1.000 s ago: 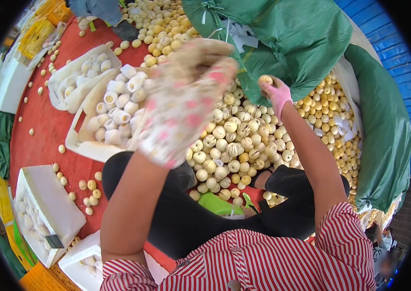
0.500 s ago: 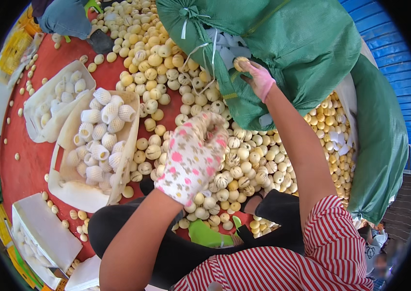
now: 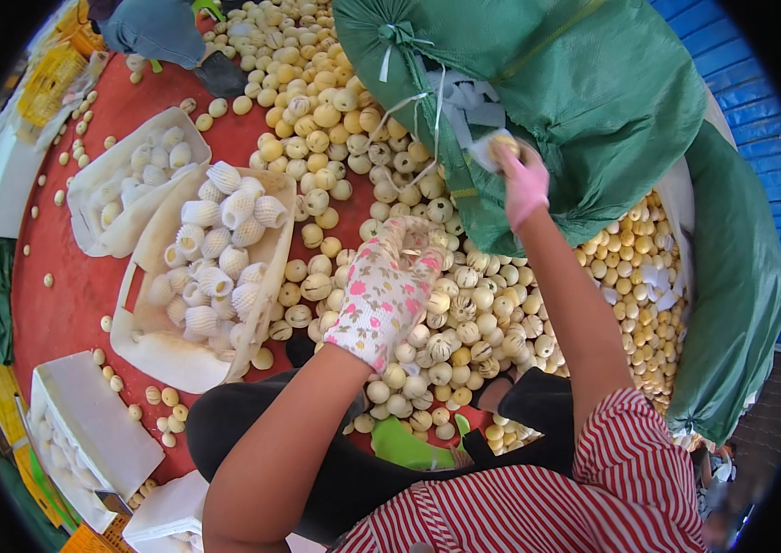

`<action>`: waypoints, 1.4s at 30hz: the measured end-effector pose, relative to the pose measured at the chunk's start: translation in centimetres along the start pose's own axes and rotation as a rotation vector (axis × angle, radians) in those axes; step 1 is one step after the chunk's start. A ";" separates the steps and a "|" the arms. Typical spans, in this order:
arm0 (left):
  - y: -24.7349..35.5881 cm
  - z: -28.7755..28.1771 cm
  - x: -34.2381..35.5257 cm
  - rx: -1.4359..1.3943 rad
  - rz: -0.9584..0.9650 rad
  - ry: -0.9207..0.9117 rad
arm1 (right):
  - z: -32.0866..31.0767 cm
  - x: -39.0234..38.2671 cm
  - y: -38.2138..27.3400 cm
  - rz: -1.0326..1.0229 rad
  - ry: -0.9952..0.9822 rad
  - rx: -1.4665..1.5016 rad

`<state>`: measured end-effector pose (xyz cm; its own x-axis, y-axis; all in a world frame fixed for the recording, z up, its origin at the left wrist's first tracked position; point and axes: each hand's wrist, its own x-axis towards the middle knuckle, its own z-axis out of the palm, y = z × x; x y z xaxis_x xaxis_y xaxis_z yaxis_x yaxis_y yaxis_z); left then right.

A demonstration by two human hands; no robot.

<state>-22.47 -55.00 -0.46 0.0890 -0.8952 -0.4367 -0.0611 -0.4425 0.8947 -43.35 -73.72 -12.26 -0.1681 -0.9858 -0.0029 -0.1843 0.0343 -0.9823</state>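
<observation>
My left hand (image 3: 381,293), in a white glove with pink flowers, hovers over a pile of pale yellow striped melons (image 3: 464,332). Its thumb and fingers curve apart around a gap, with melons showing behind. Farther right, my right hand (image 3: 524,182), with a pink glove cuff, is closed on a whitish foam sleeve (image 3: 483,154) at the mouth of a big green sack (image 3: 584,101). A yellowish patch at its fingertips is too blurred to make out. More white foam sleeves (image 3: 467,101) show in the sack's opening.
Left of me, a cream crate (image 3: 146,346) holds melons in white foam nets (image 3: 215,241); a similar crate (image 3: 91,226) stands behind it. White foam boxes (image 3: 109,433) sit at lower left. Another person's leg (image 3: 153,35) shows at far left. Loose melons dot the red floor covering (image 3: 68,304).
My right hand has drawn slightly back toward me, and a whitish foam sleeve now shows at its fingers. My left hand stays over the pile. The whole view has shifted a little.
</observation>
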 end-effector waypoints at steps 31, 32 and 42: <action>-5.2 5.8 -11.1 0.329 0.462 -0.195 | -12.8 -30.4 -8.6 0.281 -0.626 0.448; -5.2 5.8 -11.5 0.308 0.433 -0.236 | -12.9 -30.5 -8.2 0.245 -0.631 0.433; -7.3 6.4 -13.1 -0.885 -0.340 -0.757 | -13.3 -32.2 -10.2 0.257 -0.636 0.710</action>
<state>-29.53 -40.40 -1.92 -0.6534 -0.6759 -0.3409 0.5794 -0.7364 0.3493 -48.93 -40.13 0.33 0.4685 -0.8742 -0.1278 0.4443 0.3582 -0.8212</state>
